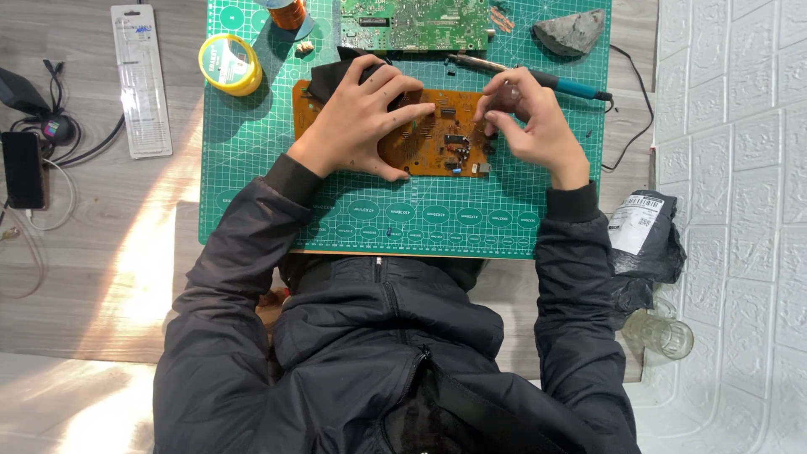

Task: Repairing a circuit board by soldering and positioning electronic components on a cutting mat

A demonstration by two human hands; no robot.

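Orange circuit board (437,143) under both hands (445,118)

— Bright enough?
— Yes, even daylight. A warm sunlit streak crosses the table (126,252) from lower left and washes out the wood grain.
— Shadows?
— Soft ones, up and left of the hands on the mat (252,168).
— Sharpness?
— Mostly crisp; small board (437,143) parts blur together. The jacket (378,361) swallows detail.

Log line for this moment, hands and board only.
left hand: flat on orange circuit board | right hand: fingertips pinched at board's right part | board: on green cutting mat
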